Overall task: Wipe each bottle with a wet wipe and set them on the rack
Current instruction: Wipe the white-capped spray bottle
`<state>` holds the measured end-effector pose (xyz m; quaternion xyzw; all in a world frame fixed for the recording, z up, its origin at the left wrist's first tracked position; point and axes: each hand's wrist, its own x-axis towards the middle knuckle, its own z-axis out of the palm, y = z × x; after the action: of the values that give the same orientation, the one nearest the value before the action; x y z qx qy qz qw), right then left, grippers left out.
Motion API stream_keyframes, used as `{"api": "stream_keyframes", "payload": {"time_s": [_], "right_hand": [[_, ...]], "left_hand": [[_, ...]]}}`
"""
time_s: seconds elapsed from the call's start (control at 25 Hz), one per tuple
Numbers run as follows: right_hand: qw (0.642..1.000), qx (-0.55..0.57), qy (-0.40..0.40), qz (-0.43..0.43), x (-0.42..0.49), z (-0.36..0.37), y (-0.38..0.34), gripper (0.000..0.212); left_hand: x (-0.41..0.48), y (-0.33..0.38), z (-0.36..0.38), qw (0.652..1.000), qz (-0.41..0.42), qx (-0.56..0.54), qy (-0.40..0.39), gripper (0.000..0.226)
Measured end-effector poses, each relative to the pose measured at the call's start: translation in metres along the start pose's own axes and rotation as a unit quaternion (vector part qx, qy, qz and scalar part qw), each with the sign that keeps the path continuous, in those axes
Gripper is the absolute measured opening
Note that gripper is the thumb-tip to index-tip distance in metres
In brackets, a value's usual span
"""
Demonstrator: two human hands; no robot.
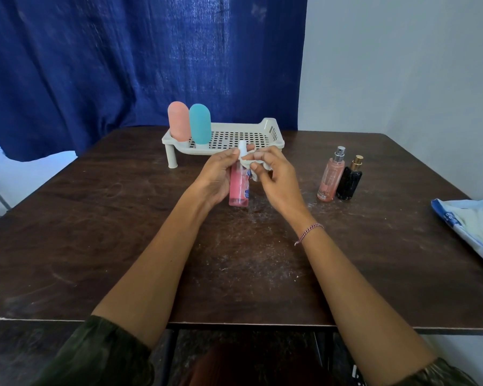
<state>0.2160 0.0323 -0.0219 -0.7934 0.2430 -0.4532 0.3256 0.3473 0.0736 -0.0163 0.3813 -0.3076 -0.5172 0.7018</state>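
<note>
- Wiping under way: left hand (215,176) grips pink spray bottle (238,190) above table (95,232); right hand (273,176) pinches wet wipe (255,165) at its neck.
- Next, likely: stand it on rack (262,149).

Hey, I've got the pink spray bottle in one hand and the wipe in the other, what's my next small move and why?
Probably slide the wet wipe down the body of the pink spray bottle. Your right hand pinches the wipe up by the white cap, while the pink body below looks uncovered, and your left hand grips the bottle to steady it.
</note>
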Motion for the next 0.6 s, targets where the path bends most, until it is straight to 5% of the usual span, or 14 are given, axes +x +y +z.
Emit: {"api": "stream_keyframes", "payload": {"time_s": [0.24,0.6], "right_hand": [[0.998,-0.048,0.002,0.026,0.002,-0.0024,0.0044,0.016],[0.998,-0.027,0.017,-0.053,-0.0057,0.0042,-0.005,0.023]], "left_hand": [[0.0005,0.0021,0.0,1.0,-0.006,-0.003,-0.003,0.03],[-0.0027,0.0066,0.0027,0.999,0.017,-0.018,0.034,0.032]]}}
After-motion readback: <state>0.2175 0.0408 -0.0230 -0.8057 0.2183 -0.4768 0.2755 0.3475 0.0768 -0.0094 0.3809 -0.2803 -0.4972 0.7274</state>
